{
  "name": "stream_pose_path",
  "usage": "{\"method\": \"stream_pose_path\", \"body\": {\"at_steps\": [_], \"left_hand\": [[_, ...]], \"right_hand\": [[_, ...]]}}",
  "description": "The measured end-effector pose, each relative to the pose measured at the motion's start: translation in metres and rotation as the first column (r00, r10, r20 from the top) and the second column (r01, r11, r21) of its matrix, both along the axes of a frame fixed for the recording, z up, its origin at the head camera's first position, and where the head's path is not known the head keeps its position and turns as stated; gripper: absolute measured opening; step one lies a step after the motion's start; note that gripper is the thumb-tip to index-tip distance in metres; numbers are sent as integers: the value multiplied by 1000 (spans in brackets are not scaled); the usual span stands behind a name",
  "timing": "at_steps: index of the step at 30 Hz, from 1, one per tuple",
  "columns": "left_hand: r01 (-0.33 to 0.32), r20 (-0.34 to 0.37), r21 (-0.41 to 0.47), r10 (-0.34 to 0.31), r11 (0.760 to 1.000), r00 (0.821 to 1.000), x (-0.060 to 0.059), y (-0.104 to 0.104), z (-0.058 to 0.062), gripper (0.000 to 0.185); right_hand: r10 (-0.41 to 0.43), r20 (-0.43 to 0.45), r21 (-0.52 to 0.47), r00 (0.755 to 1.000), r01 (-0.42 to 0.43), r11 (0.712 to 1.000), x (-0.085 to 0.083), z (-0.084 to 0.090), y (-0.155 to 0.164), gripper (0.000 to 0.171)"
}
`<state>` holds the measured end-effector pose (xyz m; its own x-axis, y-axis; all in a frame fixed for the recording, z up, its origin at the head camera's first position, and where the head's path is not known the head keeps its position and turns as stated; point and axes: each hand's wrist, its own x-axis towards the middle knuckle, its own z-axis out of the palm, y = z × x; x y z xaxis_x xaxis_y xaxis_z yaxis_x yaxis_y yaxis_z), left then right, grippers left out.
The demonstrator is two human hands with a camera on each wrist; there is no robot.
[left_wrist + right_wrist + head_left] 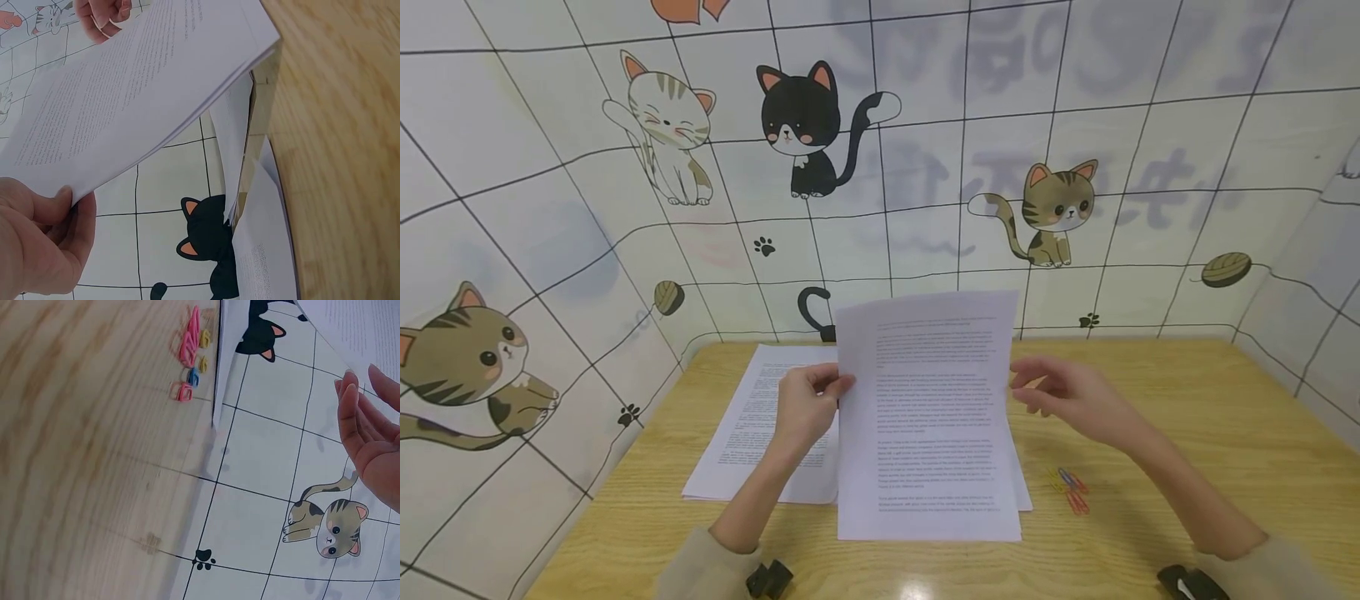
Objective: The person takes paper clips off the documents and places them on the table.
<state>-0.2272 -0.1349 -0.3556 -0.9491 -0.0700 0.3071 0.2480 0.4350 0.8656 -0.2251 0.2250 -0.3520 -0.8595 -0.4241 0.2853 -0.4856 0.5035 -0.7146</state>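
Note:
My left hand (808, 402) pinches the left edge of a thin stack of printed paper (932, 417) between thumb and fingers. In the left wrist view the stack (144, 94) slants above the table, its lower edge showing more than one sheet. By the opposite edge of the stack, my right hand (1067, 396) is raised with fingers loosely bent. The right wrist view shows that hand (372, 437) holding nothing, its thumb apart from the fingers. More paper (1025, 492) lies on the table behind the held stack, mostly hidden by it.
Another pile of printed sheets (767, 425) lies at the left of the wooden table (1180, 400). Several paper clips (1070, 489), red, yellow and blue, lie right of the held stack. A wall covering with cartoon cats (925, 250) rises behind the table.

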Motion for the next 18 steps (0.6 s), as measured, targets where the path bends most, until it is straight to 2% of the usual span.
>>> {"method": "stream_pose_path", "body": {"at_steps": [4,8,12,18], "left_hand": [[11,17,33,-12,999,1000,0,-1,1,7],[22,27,58,-24,998,999,0,-1,1,8],[28,53,75,-32,997,998,0,-2,2,9],[32,66,88,-38,996,997,0,-3,2,9]], "right_hand": [[25,26,-48,999,-23,999,-1,1,-7,34],[71,43,-90,997,-67,994,-1,-1,-11,25],[116,36,-100,993,-112,989,-1,-2,-13,16],[135,24,-145,991,-131,981,1,-2,-15,11]]}}
